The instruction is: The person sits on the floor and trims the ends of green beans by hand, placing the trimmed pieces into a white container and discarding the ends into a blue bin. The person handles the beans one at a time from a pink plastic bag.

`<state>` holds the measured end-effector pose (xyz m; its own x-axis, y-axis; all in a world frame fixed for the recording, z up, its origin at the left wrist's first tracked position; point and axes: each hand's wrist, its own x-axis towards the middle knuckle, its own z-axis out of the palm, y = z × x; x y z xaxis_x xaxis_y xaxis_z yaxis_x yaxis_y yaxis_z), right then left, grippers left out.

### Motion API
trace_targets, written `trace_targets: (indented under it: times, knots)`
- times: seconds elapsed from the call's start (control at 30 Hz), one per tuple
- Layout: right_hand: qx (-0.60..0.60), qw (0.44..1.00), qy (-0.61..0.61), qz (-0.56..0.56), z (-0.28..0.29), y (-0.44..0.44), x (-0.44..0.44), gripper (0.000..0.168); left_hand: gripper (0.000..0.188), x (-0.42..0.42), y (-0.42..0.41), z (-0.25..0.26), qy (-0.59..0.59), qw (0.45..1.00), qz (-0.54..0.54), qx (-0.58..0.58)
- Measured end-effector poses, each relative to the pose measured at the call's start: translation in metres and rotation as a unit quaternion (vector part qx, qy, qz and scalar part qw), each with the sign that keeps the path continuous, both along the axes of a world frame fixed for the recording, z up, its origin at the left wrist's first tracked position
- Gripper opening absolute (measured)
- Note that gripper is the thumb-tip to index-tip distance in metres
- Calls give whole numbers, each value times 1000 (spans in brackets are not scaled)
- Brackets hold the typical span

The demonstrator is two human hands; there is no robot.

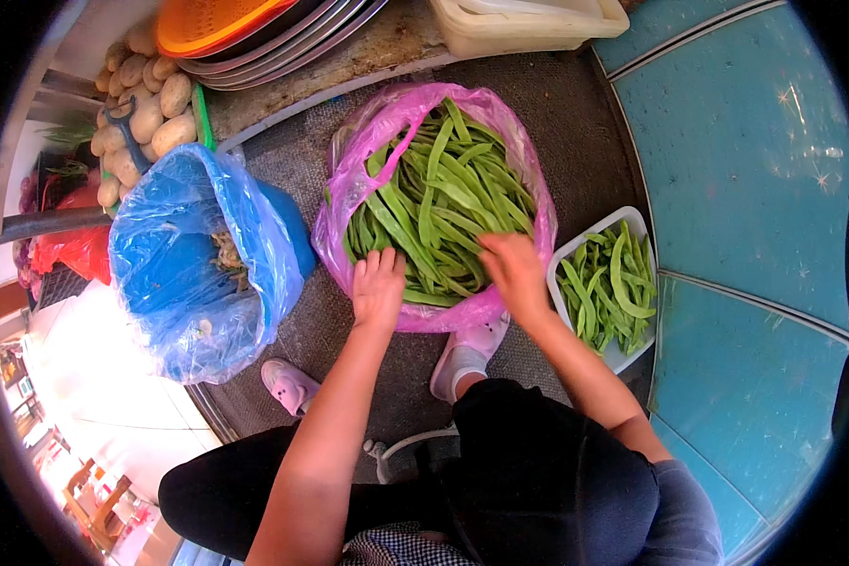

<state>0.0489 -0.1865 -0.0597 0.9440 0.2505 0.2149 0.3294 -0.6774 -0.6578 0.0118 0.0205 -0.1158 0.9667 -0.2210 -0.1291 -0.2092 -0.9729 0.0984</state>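
Observation:
A pink plastic bag (482, 106) stands open on the floor before me, full of long flat green beans (460, 191). My left hand (379, 286) lies on the beans at the bag's near left edge, fingers pointing away from me; whether it grips any bean cannot be told. Over the right side of the beans is my right hand (513, 269), its fingers bent and their tips partly hidden. To the right, close beside the bag, a white plastic tub (560, 291) holds more flat green beans (612, 283).
Left of the bag stands a blue bin (283, 212) lined with a clear bag, scraps inside. Potatoes (148, 117) with a peeler (127, 134) on them sit behind it. Stacked trays (290, 53) and a pale plastic container (530, 35) rest on a low shelf. Teal panels (736, 177) bound the right side.

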Motion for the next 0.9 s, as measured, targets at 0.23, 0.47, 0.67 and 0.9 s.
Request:
trace_targets:
  times: [0.23, 0.47, 0.67, 0.9]
  knots:
    - [-233, 947, -32, 221, -48, 26, -19, 33, 38, 17, -1, -1, 88, 996, -21, 1]
    - [-141, 980, 15, 136, -24, 10, -6, 42, 34, 22, 1, 30, 123, 987, -27, -102]
    - [-115, 979, 34, 162, -31, 46, -16, 43, 32, 23, -8, 75, 6, 983, -95, -155]
    - [408, 828, 373, -91, -14, 34, 11, 22, 50, 37, -1, 100, -100, 952, 115, -266]
